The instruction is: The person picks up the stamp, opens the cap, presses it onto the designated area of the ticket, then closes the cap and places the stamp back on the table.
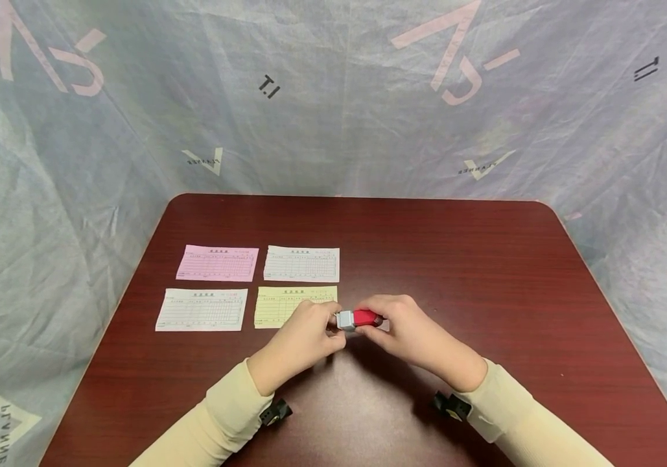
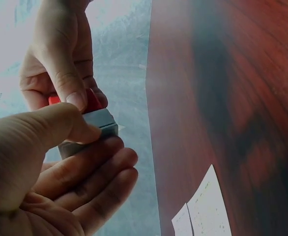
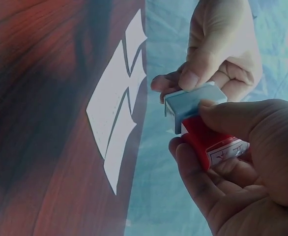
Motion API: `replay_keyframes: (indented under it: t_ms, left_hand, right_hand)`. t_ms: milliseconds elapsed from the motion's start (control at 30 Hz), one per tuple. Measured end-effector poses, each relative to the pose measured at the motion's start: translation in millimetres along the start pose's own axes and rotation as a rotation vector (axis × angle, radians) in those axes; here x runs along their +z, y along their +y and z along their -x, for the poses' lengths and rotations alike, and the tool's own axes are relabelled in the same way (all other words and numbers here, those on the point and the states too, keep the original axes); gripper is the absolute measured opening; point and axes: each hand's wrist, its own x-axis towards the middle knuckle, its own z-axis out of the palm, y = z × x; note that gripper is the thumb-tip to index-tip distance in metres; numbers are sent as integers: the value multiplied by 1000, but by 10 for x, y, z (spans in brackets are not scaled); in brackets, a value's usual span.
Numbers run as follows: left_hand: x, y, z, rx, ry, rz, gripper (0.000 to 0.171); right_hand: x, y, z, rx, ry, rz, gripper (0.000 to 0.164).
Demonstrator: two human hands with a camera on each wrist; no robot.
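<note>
A small stamp with a red body (image 1: 366, 318) and a grey cap-like end (image 1: 345, 319) is held between both hands, above the table. My left hand (image 1: 303, 329) pinches the grey end between thumb and fingers. From the other side my right hand (image 1: 408, 329) grips the red body, its thumb near the seam with the grey part, as the right wrist view shows. A white label with red marks (image 3: 227, 151) is on the red body's end. Just behind my left hand lies a yellow form slip (image 1: 271, 305), partly covered by the fingers.
A pink slip (image 1: 216, 264), a white slip (image 1: 301, 266) and another white slip (image 1: 201, 311) lie flat beside the yellow one, in two rows on the left of the dark red table (image 1: 456, 253). Grey printed cloth (image 1: 333, 130) hangs around the table.
</note>
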Motion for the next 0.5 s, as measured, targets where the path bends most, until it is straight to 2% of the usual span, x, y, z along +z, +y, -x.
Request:
replay_keyframes:
  t_ms: [233, 400, 500]
  left_hand:
    - [10, -6, 6, -22, -24, 38, 20]
    - [25, -20, 16, -30, -12, 79, 26]
    - [14, -19, 20, -31, -18, 97, 24]
  right_hand:
    - [5, -13, 2, 16, -11, 14, 23]
    - [-5, -12, 21, 69, -14, -31, 27]
    - [-16, -4, 25, 70, -5, -51, 27]
